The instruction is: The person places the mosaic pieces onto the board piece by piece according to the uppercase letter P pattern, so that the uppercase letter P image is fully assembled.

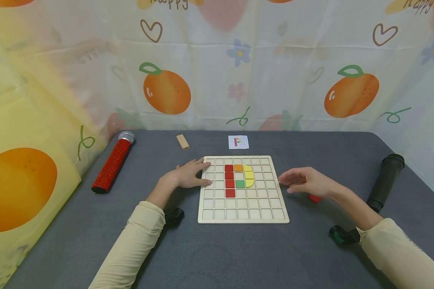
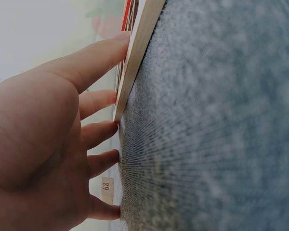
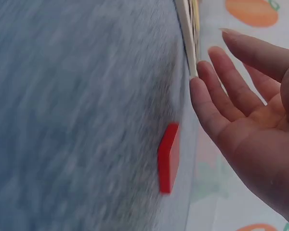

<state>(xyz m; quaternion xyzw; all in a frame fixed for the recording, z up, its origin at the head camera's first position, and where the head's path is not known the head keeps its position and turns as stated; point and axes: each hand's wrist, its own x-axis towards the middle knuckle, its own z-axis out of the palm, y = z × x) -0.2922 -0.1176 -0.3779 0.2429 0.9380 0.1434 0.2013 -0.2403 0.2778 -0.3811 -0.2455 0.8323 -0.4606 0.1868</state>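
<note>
A pale wooden grid board [image 1: 244,216] lies flat on the grey table. Set in its cells are a column of red tiles [image 1: 230,175], an orange tile [image 1: 238,168], yellow tiles [image 1: 249,175] with rounded corners and a green tile [image 1: 240,184]. My left hand [image 1: 186,176] rests at the board's left edge, fingers spread, with the thumb [image 2: 103,53] on the rim. Beside the right edge hovers my right hand [image 1: 307,180], fingers loosely bent and holding nothing; its fingertips come close to the rim. Partly under that hand, a loose red tile [image 3: 168,161] lies on the cloth.
Behind the board lie a small printed card [image 1: 238,142] with a coloured grid pattern and a wooden block [image 1: 183,142] with a number on it. A red glittery microphone [image 1: 112,164] lies at left, a dark cylinder [image 1: 386,180] at right. A fruit-print curtain [image 1: 260,88] hangs behind the table.
</note>
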